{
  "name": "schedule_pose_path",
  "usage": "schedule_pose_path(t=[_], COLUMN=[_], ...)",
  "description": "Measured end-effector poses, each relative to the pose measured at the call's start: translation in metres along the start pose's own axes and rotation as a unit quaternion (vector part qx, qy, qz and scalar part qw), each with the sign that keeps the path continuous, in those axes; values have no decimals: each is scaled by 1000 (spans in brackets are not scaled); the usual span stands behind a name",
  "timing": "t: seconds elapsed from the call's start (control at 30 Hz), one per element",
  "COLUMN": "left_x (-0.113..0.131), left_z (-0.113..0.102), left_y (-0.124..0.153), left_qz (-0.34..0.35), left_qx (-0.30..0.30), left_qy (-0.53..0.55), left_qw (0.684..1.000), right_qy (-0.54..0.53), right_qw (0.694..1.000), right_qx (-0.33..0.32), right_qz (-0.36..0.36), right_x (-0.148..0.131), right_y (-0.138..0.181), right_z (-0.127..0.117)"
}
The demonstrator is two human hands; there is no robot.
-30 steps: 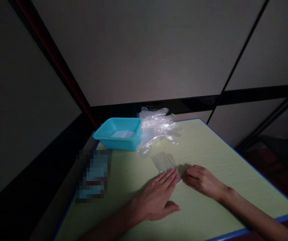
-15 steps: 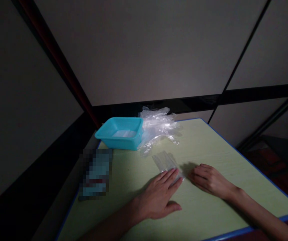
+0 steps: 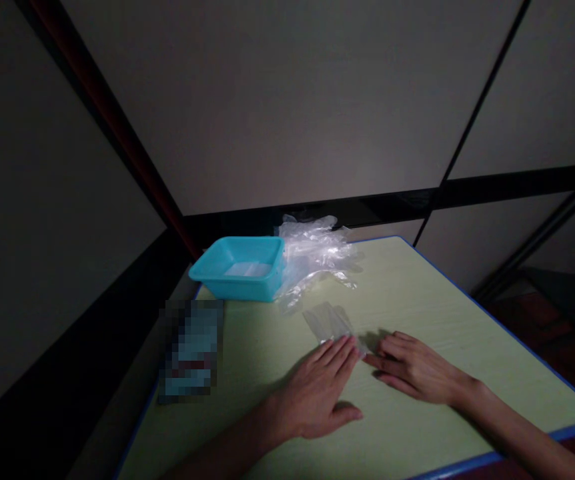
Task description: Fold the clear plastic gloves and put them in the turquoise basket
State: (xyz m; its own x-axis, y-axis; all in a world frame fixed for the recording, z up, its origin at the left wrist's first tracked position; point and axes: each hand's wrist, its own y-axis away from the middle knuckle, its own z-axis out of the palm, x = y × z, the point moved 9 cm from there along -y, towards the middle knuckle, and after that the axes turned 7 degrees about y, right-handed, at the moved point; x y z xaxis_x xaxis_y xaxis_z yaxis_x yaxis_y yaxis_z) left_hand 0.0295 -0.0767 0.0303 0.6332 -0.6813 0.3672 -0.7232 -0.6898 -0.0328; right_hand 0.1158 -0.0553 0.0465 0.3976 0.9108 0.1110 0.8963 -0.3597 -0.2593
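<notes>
Clear plastic (image 3: 328,321) is protruding from under the flat left hand (image 3: 320,393). At its four o'clock, the right hand (image 3: 412,369) is sitting half-spread.

Dim light, glare on plastic gloves (image 3: 312,252)

Left grip (image 3: 317,395): one bare hand, slender straight fingers, separate thumb. Left forearm (image 3: 237,437): bare, slim, tapering to wrist. Right grip (image 3: 415,370): one bare hand, slender fingers, visible knuckles. Right forearm (image 3: 517,430): bare, slim, rounded wrist.
</notes>
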Motion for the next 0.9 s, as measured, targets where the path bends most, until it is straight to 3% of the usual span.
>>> schedule_pose_path(t=[0.13, 0.57, 0.9], left_x=[-1, -2, -2], left_z=[1, 1, 2], left_y=[0, 1, 0], left_qz=[1, -3, -15], left_qx=[0, 4, -19], left_qy=[0, 8, -5], left_qw=[1000, 1000, 1000], right_qy=[-6, -19, -30], right_qw=[1000, 1000, 999], right_qx=[18, -9, 18], right_qz=[-8, -1, 18], right_x=[-1, 0, 2], right_y=[2, 2, 4], right_z=[-3, 4, 1])
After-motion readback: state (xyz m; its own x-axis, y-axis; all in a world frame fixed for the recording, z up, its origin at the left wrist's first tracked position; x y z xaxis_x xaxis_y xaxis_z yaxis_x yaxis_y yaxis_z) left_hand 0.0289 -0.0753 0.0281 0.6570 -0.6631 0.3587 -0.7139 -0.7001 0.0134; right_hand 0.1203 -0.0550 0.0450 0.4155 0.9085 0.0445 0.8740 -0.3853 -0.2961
